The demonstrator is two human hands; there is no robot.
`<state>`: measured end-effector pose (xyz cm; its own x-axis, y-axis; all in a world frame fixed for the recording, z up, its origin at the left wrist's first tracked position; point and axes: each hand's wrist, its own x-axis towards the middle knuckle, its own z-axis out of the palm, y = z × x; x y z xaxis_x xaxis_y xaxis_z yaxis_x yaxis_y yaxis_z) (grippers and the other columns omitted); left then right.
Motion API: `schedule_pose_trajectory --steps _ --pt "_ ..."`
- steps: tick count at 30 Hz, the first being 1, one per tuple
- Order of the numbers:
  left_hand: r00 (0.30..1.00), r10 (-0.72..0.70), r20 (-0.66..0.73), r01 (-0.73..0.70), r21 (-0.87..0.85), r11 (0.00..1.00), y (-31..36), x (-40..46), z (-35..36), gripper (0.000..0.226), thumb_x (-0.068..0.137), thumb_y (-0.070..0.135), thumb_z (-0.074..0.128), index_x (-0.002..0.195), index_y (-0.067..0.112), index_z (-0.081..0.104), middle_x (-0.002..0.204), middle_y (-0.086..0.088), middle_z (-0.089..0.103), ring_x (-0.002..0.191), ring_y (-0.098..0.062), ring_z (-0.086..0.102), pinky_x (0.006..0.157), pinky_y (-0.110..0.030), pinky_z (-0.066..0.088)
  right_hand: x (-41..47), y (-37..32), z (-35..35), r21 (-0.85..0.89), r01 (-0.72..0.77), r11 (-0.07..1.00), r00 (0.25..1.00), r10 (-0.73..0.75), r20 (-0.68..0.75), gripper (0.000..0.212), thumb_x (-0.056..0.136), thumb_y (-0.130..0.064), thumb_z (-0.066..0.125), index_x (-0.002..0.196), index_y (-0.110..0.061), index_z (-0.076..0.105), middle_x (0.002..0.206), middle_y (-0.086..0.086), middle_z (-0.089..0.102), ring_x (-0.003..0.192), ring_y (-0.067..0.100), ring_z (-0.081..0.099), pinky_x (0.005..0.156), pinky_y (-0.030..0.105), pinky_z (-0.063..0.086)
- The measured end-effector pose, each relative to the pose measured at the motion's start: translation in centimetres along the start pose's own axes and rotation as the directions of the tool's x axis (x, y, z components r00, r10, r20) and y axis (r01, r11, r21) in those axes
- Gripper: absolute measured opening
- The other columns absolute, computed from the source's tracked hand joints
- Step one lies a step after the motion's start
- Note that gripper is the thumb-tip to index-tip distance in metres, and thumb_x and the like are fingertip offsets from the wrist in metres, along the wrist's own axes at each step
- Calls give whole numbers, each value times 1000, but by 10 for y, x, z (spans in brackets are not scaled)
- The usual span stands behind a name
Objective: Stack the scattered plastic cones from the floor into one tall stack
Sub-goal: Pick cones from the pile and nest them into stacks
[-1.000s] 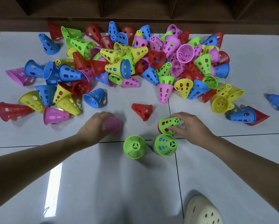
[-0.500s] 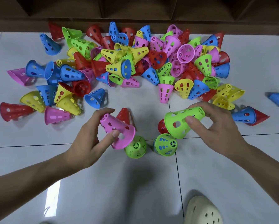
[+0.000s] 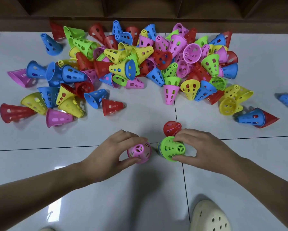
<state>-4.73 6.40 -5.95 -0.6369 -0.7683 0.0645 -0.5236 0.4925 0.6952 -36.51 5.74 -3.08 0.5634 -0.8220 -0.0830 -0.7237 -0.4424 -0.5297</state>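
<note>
On the tiled floor [image 3: 40, 164] near me, my left hand [image 3: 110, 154] curls its fingers around a pink cone [image 3: 139, 151], and my right hand [image 3: 205, 150] pinches a green cone [image 3: 172, 148] topping a short stack. Loose cones [image 3: 123, 67] lie heaped beyond. I judge them light, stiff, perforated plastic, best gripped around the narrow top.
</note>
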Motion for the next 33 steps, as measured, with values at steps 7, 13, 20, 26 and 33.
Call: schedule_pose_trajectory --steps 7,13,20,26,33 --pt "999 15 38 -14 -33 999 -10 3 -2 50 94 41 69 140 25 56 129 13 61 115 -7 55 96 -25 47 5 8 -4 91 -105 990 994 105 11 46 81 -69 60 110 -34 63 110 -20 60 104 4 59 85 31 53" --pt "995 -99 -19 99 34 994 -45 17 -22 42 101 41 51 137 21 58 131 2 59 122 -14 53 107 -22 37 13 21 -7 129 -157 979 984 166 -63 32 91 -57 52 102 -28 63 101 -15 60 93 9 58 78 36 52" --pt "931 -333 -148 364 314 877 -113 57 -40 69 83 20 75 146 21 47 145 -16 45 129 -40 43 106 -56 41 24 44 1 129 -234 964 969 242 -45 21 93 -40 62 112 -30 64 108 -20 58 97 5 58 84 35 53" --pt "902 -423 -88 416 441 796 -132 76 -45 83 84 26 73 156 24 32 159 -14 28 139 -40 31 113 -54 34 32 56 12 112 -241 964 971 239 28 34 90 -34 71 122 -29 60 117 -16 58 103 4 56 90 33 51" --pt "889 -458 -1 368 596 714 -140 88 -51 77 81 45 75 148 20 45 131 -9 49 121 -32 44 103 -46 38 40 64 24 71 -262 963 962 254 100 44 87 -30 76 127 -27 59 121 -10 59 110 12 57 97 35 50"
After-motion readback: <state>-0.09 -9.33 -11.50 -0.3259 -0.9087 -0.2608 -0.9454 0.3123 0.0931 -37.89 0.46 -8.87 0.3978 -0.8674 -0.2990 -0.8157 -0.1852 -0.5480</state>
